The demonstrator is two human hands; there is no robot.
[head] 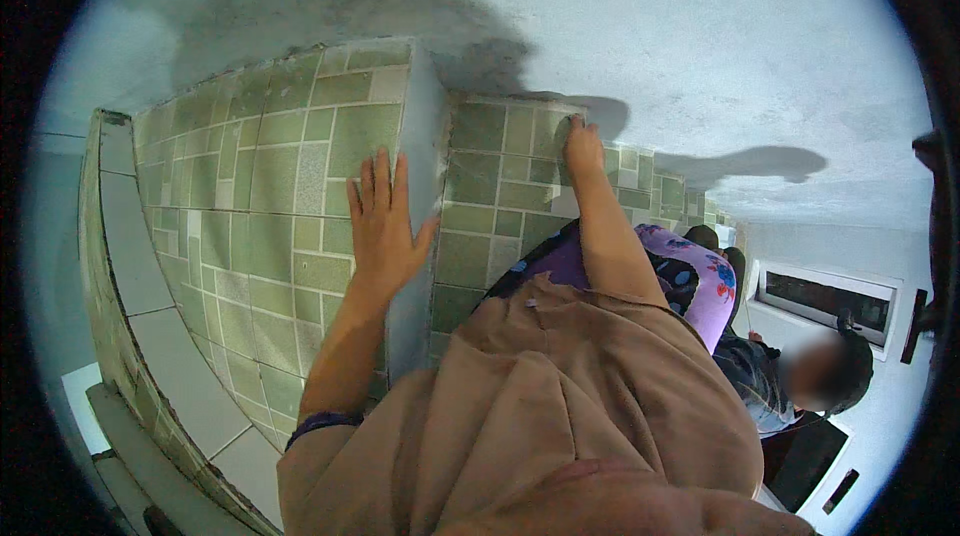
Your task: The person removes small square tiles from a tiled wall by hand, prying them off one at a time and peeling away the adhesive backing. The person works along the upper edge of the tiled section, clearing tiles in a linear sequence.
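Observation:
My left hand [382, 224] lies with its fingers apart on a green patterned tile surface [277, 176]. Its thumb reaches over the edge beside a plain grey strip [420, 161]. Past that strip, my right hand [583, 147] is at the border of another green tiled step [480, 183], close to the pale plastered wall [712, 48]. Its fingers are bent and their tips touch or nearly touch the tile border. Whether anything small is between them cannot be made out.
More tiled steps [667, 194] continue to the right. A person [757, 378] in dark clothing is at the right, near a white-framed window [825, 303]. Lilac floral fabric [709, 266] shows beyond my right forearm. Pale tiles [180, 348] form a ledge at left.

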